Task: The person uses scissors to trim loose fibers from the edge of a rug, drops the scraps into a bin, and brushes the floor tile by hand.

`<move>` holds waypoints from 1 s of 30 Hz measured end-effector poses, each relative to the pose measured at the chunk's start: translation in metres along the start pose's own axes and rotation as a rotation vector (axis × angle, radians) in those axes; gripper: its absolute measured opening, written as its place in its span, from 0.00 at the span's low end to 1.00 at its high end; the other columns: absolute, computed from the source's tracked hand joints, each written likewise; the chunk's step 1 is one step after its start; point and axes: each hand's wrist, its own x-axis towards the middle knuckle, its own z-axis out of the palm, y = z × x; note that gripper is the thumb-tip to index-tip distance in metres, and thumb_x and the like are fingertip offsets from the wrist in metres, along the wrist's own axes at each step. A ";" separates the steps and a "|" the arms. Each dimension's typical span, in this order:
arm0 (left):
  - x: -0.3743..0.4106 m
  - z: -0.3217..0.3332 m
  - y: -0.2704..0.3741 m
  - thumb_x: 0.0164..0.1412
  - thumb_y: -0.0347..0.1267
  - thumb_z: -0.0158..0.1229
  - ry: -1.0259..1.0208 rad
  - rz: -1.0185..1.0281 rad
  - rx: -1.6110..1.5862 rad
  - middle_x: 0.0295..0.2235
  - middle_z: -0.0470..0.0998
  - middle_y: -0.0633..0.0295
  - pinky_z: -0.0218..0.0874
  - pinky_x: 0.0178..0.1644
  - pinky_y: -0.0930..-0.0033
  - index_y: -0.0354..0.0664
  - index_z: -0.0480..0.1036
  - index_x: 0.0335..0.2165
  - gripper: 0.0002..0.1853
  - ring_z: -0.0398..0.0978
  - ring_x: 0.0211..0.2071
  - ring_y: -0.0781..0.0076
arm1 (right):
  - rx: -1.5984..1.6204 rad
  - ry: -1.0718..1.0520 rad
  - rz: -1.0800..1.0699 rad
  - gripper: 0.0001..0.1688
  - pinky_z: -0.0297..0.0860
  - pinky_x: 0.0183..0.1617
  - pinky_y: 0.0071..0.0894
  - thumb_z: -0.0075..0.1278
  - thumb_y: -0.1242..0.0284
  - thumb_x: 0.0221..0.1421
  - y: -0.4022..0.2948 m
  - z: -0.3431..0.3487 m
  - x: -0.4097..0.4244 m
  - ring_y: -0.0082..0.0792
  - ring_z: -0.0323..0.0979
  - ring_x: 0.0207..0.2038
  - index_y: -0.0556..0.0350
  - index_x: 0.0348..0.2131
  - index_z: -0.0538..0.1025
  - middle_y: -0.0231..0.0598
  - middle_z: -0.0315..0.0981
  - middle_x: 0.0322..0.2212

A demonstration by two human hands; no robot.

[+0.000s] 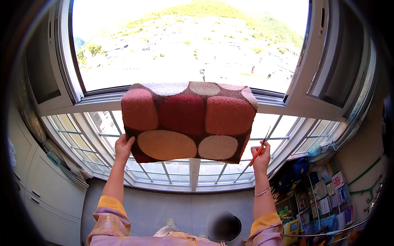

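A plush mat point(181, 123) with brown ground and large red, pink, tan and white rounded patches hangs over the sill of the open window. My left hand point(123, 147) pinches its lower left edge between thumb and fingers. Beyond the mat's right edge, my right hand point(261, 155) grips red-handled scissors point(257, 156), the narrow blades pointing up and away. The blades look nearly closed and are apart from the mat. The part of the mat beyond the sill is hidden.
The window frame point(307, 104) surrounds the opening, with paned glass below. White cabinets point(52, 196) stand left, beside a tied curtain point(61, 163). A rack of books point(323, 196) is at right. On the grey floor point(144, 212) is a blurred dark round object point(224, 227).
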 end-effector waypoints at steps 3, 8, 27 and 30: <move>-0.011 0.002 0.007 0.56 0.22 0.53 0.011 -0.003 0.076 0.33 0.77 0.65 0.63 0.40 0.78 0.34 0.73 0.37 0.08 0.71 0.33 0.82 | -0.037 -0.038 -0.032 0.22 0.64 0.32 0.16 0.53 0.79 0.50 0.000 -0.024 -0.001 0.19 0.65 0.26 0.59 0.44 0.63 0.30 0.66 0.22; -0.033 0.007 -0.007 0.55 0.24 0.56 0.049 -0.050 0.166 0.30 0.77 0.67 0.62 0.37 0.79 0.34 0.73 0.35 0.07 0.70 0.31 0.84 | -0.020 -0.142 -0.068 0.22 0.62 0.29 0.14 0.55 0.78 0.50 -0.016 -0.037 0.001 0.15 0.63 0.25 0.57 0.44 0.65 0.27 0.64 0.22; 0.034 -0.028 -0.034 0.52 0.26 0.57 -0.001 0.122 0.592 0.26 0.74 0.58 0.60 0.35 0.70 0.34 0.71 0.31 0.06 0.70 0.28 0.69 | -0.469 -0.103 -0.467 0.26 0.64 0.29 0.17 0.63 0.72 0.43 -0.137 0.049 0.055 0.19 0.64 0.23 0.59 0.44 0.72 0.30 0.67 0.20; 0.032 -0.015 -0.032 0.54 0.25 0.56 0.081 0.146 0.583 0.26 0.74 0.58 0.59 0.36 0.69 0.35 0.71 0.31 0.05 0.69 0.29 0.67 | -0.568 -0.094 -0.469 0.28 0.62 0.24 0.18 0.64 0.71 0.41 -0.142 0.037 0.061 0.19 0.60 0.19 0.58 0.43 0.71 0.30 0.64 0.17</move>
